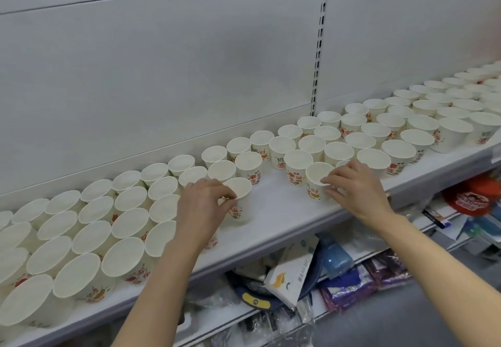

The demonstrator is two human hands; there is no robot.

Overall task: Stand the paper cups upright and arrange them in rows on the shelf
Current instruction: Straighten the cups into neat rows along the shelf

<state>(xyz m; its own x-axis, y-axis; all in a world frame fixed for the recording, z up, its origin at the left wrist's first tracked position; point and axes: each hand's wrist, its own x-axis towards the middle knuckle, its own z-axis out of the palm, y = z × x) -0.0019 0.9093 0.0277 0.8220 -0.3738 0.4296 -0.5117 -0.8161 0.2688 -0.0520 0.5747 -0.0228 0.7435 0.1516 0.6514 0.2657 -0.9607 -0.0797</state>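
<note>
Paper cups are standing mouth-up in tight rows along the white shelf (pixel 273 205), leaving a bare gap near the middle of its front edge. A person's left hand (pixel 202 203) is pinching the rim of one cup (pixel 238 197) at the gap's left side, while the right hand (pixel 357 186) is curling its fingers around another cup (pixel 318 181) at the gap's right side, apparently so both can be nudged into line and the rows closed up.
</note>
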